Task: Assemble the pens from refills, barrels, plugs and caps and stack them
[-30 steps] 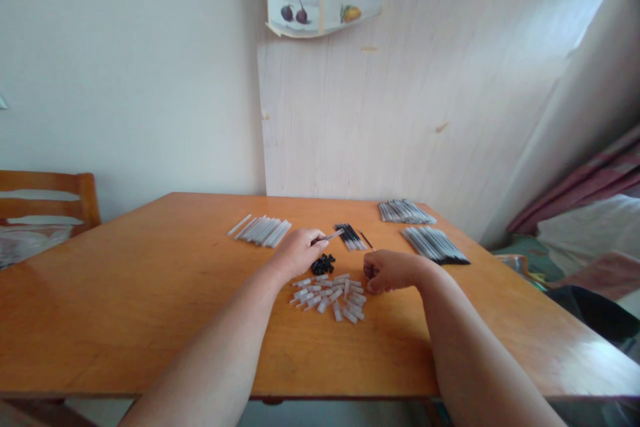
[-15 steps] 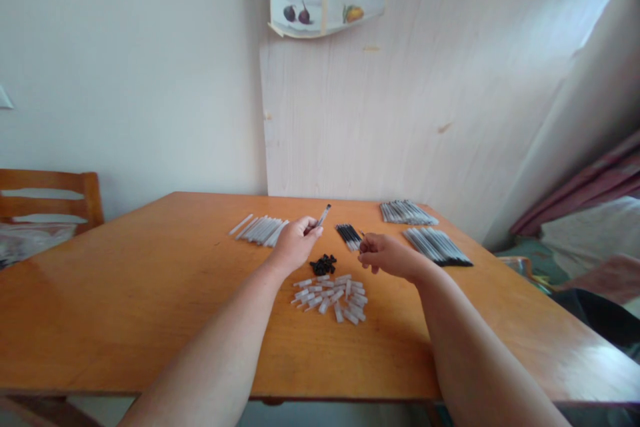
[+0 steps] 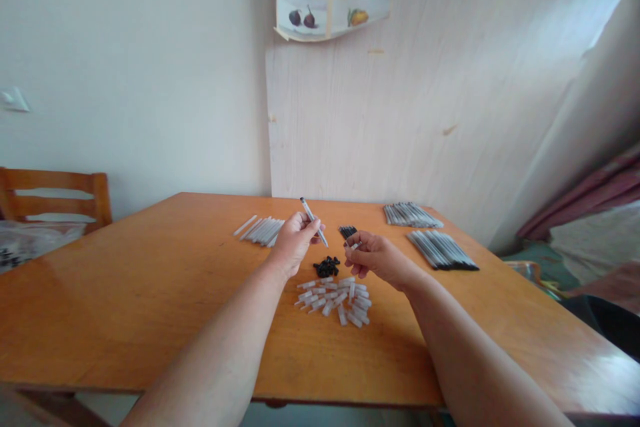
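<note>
Since the earlier frame, the slim pen (image 3: 308, 211) has swung over, its dark upper end now leaning left, and the right hand (image 3: 373, 255) has moved leftward, nearer to the left hand (image 3: 295, 240). At far left, a wooden chair (image 3: 55, 183) stands beside the table (image 3: 200, 320), a clear plastic bag (image 3: 45, 240) showing at its seat. Next, a row of whitish tubes (image 3: 262, 230) lies slantwise on the tabletop, partly behind the left hand. That hand, thumb and fingers closed on the pen, holds it tilted above the table, lower end pointing down and right. Below the gap between the two hands, which are apart, lie a heap of small black pieces (image 3: 327, 267) and, nearer the viewer, scattered translucent pieces (image 3: 334, 300). Black-ended sticks (image 3: 347, 232) lie just beyond the right hand, whose fingertips pinch a small pale piece (image 3: 356, 245), its form too blurred to tell. Farther right rest two groups of grey pens, the far group (image 3: 413, 214) and the near group (image 3: 443, 251).
</note>
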The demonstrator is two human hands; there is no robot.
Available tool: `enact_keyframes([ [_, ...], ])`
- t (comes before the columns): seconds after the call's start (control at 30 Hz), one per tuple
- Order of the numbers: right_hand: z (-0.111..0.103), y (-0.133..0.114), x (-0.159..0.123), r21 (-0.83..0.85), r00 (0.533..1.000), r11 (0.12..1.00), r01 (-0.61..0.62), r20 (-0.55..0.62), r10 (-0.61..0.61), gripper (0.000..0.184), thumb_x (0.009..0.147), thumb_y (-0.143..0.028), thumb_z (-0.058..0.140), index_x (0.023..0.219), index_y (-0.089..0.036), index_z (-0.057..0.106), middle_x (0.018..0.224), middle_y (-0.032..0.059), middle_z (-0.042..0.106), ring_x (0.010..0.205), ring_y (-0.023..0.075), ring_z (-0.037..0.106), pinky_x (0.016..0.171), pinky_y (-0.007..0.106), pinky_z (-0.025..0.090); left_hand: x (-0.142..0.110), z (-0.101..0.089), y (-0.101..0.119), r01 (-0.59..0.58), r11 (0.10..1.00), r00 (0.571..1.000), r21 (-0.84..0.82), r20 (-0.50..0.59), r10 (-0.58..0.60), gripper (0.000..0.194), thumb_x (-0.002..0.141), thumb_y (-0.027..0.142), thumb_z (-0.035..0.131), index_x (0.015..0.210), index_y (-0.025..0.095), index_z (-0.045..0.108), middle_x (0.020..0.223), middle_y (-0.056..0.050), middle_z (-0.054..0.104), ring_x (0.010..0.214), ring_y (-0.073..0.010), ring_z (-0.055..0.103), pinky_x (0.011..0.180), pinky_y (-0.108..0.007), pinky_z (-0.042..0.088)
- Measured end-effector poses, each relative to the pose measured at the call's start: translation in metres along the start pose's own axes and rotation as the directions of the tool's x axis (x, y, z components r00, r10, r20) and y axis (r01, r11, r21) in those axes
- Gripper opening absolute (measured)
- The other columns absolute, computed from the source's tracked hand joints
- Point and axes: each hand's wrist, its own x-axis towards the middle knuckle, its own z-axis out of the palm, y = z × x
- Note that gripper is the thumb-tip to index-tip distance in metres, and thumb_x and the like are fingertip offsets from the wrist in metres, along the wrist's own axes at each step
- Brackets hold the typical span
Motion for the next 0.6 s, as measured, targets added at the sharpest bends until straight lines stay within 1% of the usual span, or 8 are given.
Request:
enact_keyframes([
  [0.07,0.003,0.002,0.001,-0.012,1.0,1.0,0.002,0.0,-0.002,0.029,0.078,-0.035,0.066,0.097,-0.016,0.054,0.072,0.0011,0.065,0.054,0.0109,0.06,0.05,0.023,0.049,0.0,0.0,0.0,0.016,0.999,1.0,-0.047,0.005,-0.015,0.034,0.074,0.041,0.07,0.09,0.016,0.055,0.087,-0.005,0.067,0.075,-0.012,0.061,0.069,-0.027,0.051],
  [0.23,0.011,0.002,0.002,-0.052,1.0,0.998,0.021,0.003,-0.021,0.024,0.079,-0.036,0.066,0.084,-0.014,0.057,0.07,0.0022,0.064,0.055,0.0098,0.059,0.052,0.022,0.05,-0.001,0.002,0.001,0.055,0.989,0.999,-0.136,0.008,-0.054,0.032,0.074,0.038,0.072,0.089,0.016,0.054,0.087,-0.005,0.067,0.075,-0.0116,0.062,0.069,-0.027,0.051],
  [0.3,0.013,0.002,0.003,-0.059,1.0,0.998,0.026,0.007,-0.026,0.025,0.079,-0.037,0.065,0.083,-0.014,0.058,0.069,0.0024,0.065,0.055,0.0097,0.059,0.052,0.022,0.05,-0.003,0.004,0.001,0.075,0.984,0.997,-0.163,0.011,-0.074,0.03,0.075,0.036,0.072,0.088,0.016,0.054,0.087,-0.005,0.067,0.075,-0.0117,0.062,0.069,-0.026,0.051],
  [0.6,0.017,0.004,0.003,-0.027,1.0,1.0,0.005,0.012,-0.004,0.029,0.078,-0.042,0.066,0.083,-0.015,0.057,0.065,0.0015,0.066,0.049,0.0101,0.059,0.047,0.022,0.048,-0.005,0.009,-0.002,0.104,0.975,0.994,-0.195,0.044,-0.098,0.029,0.074,0.034,0.074,0.087,0.016,0.055,0.086,-0.006,0.067,0.076,-0.0131,0.063,0.068,-0.027,0.051],
])
